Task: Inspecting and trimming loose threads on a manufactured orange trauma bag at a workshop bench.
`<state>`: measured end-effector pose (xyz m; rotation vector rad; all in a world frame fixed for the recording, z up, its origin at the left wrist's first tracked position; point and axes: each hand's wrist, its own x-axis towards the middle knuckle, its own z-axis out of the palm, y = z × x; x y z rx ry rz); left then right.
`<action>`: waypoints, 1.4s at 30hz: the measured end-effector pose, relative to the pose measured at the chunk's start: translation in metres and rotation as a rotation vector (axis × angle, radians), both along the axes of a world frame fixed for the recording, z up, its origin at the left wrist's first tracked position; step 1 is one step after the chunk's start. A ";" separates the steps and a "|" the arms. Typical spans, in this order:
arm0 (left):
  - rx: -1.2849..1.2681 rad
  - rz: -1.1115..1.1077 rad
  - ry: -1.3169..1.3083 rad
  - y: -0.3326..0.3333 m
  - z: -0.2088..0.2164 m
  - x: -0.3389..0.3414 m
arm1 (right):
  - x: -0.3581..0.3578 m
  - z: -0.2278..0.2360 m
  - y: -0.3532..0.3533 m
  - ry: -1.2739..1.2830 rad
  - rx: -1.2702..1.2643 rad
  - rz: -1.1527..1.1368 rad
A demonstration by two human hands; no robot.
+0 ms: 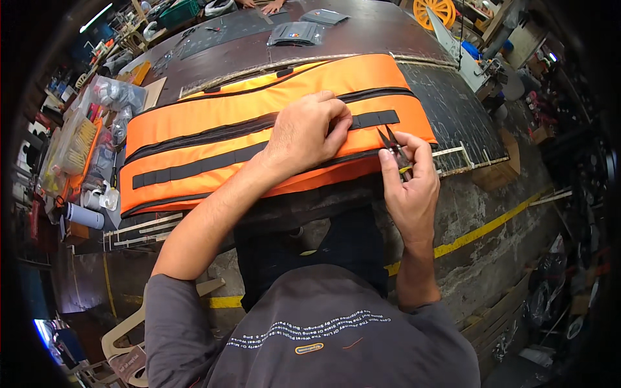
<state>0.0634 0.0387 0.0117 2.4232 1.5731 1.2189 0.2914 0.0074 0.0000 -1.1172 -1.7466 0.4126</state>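
Observation:
A long orange fabric bag (259,103) with black zippers lies across the table in front of me. A black webbing strip (213,159), stitched down at intervals, runs along its near side. My left hand (307,129) rests on the bag over this strip, thumb and fingers pinched together. What is between those fingertips is too small or hidden to make out. Thread snips (398,152) with dark blades and a bit of yellow are held in my right hand (414,181), just off the strip's right end. Their blades stand apart and point away from me, toward the bag.
Clear plastic packets (294,33) lie on the dark table (226,48). Another person's hand (273,7) shows at the far edge. At left are a plastic bin (77,145), bagged parts and a white cylinder (84,215). A sewing machine (475,64) stands at right.

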 end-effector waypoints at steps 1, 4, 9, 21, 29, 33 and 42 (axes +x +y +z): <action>0.001 0.000 0.000 0.000 0.002 0.000 | -0.004 0.002 0.000 -0.008 0.004 -0.002; -0.147 -0.052 -0.155 -0.002 0.006 0.001 | -0.010 0.001 0.003 -0.026 0.047 -0.032; 0.110 -0.080 0.034 0.001 0.003 -0.002 | -0.014 -0.005 0.013 -0.002 0.051 -0.023; -0.260 -0.046 -0.342 0.017 0.003 -0.007 | -0.024 -0.009 0.037 0.070 0.201 0.006; -0.072 -0.080 -0.052 -0.002 0.008 0.002 | -0.017 -0.007 0.030 0.102 0.154 -0.006; -0.185 -0.013 -0.161 0.001 0.008 0.008 | -0.015 -0.002 0.025 0.062 0.188 0.000; -0.290 -0.057 -0.321 0.005 0.005 0.006 | -0.027 0.006 0.022 0.012 0.170 -0.031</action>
